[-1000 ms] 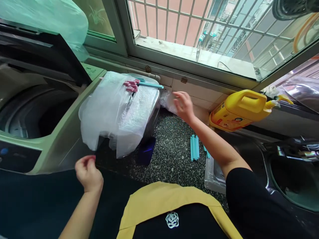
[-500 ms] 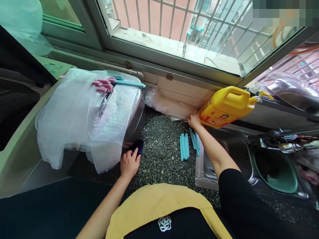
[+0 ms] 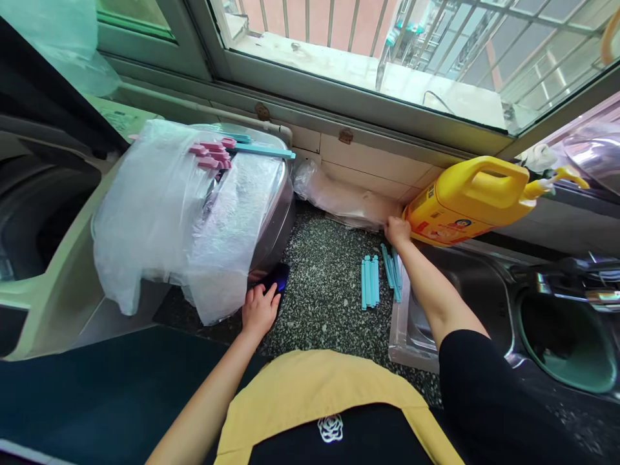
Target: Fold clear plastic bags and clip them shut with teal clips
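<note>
The left hand (image 3: 258,311) is resting loosely spread, fingertips touching a dark flat object (image 3: 279,278); the right hand (image 3: 398,231) is curling at the clear plastic bag's (image 3: 353,200) end, its grip hidden. Turquoise clips (image 3: 371,283) are lying in two groups nearer the right hand; pink clips (image 3: 213,154) are sitting beyond the left with more turquoise ones, so grouping looks partial. White plastic sheeting (image 3: 150,213) is covering a dark container (image 3: 274,239), hiding its contents. Beside the right hand, a yellow jug (image 3: 448,210) is standing, its fill unclear.
</note>
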Demonstrator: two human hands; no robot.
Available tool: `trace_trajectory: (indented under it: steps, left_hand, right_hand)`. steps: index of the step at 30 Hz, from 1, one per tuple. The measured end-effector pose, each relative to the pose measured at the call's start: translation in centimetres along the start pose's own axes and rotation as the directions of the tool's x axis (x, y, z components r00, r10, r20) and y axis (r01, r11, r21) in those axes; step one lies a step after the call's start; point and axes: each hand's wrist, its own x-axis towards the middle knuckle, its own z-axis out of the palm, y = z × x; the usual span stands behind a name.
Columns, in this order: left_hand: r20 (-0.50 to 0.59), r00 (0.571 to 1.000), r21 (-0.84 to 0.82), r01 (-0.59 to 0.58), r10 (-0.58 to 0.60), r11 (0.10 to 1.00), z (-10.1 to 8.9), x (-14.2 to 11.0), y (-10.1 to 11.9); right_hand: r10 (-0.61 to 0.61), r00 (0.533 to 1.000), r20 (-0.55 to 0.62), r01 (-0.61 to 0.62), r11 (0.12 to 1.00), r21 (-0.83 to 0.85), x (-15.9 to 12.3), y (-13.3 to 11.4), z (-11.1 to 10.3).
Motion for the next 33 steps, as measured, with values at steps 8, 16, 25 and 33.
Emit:
trace_trajectory:
  steps: [8, 16, 25, 33]
  left_hand:
    - [-0.016, 0.984, 0.051, 0.177, -0.176, 0.983, 0.6, 0.9, 2.4]
    - [-0.011, 0.958, 0.130, 0.286, -0.287, 0.949, 0.4, 1.8, 4.1]
    - [-0.048, 0.969, 0.002, 0.242, -0.242, 0.970, 0.5, 0.9, 2.9]
    - [-0.133, 0.979, -0.055, 0.147, -0.153, 0.988, 0.7, -3.2, -1.0]
  right_hand:
    - [-0.046, 0.999, -0.014, 0.047, 0.995, 0.092, -1.8, 0.3, -1.2]
    - [-0.057, 0.998, -0.028, 0.060, 0.990, 0.129, -2.6, 0.1, -1.4]
    - [0.005, 0.980, -0.198, 0.034, 0.980, 0.194, -3.0, 0.2, -3.6]
    - [0.038, 0.782, -0.622, 0.129, 0.967, 0.220, -5.8, 2.8, -8.8]
